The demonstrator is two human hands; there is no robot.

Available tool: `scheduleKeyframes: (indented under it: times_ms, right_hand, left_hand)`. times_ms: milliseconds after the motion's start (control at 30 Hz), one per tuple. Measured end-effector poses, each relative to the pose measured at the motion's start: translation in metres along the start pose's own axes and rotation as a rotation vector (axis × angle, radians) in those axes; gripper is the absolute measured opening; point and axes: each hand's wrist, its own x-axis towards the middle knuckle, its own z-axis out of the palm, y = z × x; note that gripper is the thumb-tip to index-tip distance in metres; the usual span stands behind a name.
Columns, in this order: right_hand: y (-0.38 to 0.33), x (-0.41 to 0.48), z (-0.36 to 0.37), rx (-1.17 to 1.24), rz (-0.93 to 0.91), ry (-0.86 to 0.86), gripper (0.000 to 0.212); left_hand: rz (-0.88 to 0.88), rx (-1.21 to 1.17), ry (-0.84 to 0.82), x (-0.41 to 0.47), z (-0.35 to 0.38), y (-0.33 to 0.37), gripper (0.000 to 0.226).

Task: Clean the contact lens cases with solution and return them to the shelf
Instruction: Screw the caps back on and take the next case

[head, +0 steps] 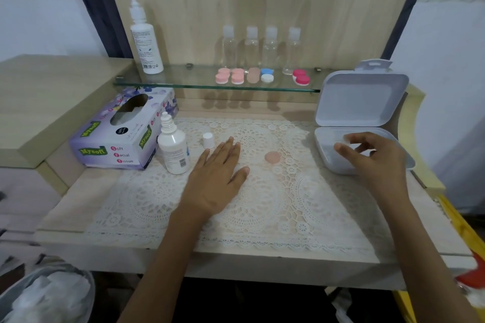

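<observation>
Pale wood panelling backs my table, which wears a lace mat. At the left sit a tissue box and the uncapped solution bottle, with its white cap just beside it. My left hand lies flat on the mat, fingers straight, holding nothing. Near its thumb rests a peach disc, seemingly a lens-case cap. I judge it light, hard and slick once wet, so best pinched by its rim. Above, on the glass shelf, the contact lens cases stand in a row. At the right, my right hand hovers over the open plastic box, fingers loosely curled; whether they pinch anything I cannot tell.
</observation>
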Motion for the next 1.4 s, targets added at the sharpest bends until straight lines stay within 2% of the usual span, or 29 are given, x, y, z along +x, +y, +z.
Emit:
scheduleKeyframes:
  times_ms: [133, 567, 800, 1000, 1167, 1267, 1400]
  right_hand:
    - [0.010, 0.001, -0.008, -0.045, 0.009, 0.029, 0.024]
    - [0.011, 0.000, -0.004, -0.229, -0.332, -0.007, 0.029]
    - [0.008, -0.001, -0.004, -0.263, -0.382, -0.002, 0.027]
    - [0.005, -0.002, -0.003, -0.192, -0.276, 0.048, 0.026]
    - [-0.012, -0.009, 0.002, 0.067, -0.108, 0.078, 0.027]
    - [-0.026, -0.016, 0.011, 0.160, -0.081, 0.021, 0.024]
    - [-0.040, -0.026, 0.030, 0.212, -0.050, -0.146, 0.020]
  left_hand:
    - [0.003, -0.007, 0.007, 0.001, 0.000, -0.001, 0.060]
    - [0.012, -0.025, 0.019, 0.000, 0.003, -0.003, 0.062]
    - [0.014, -0.033, 0.020, 0.001, 0.003, -0.003, 0.061]
    - [0.012, -0.037, 0.020, 0.000, 0.004, -0.004, 0.061]
    - [0.019, -0.050, 0.027, 0.000, 0.003, -0.003, 0.060]
    - [0.018, -0.058, 0.027, 0.000, 0.003, -0.003, 0.060]
    - [0.028, -0.083, 0.040, 0.000, 0.004, -0.004, 0.060]
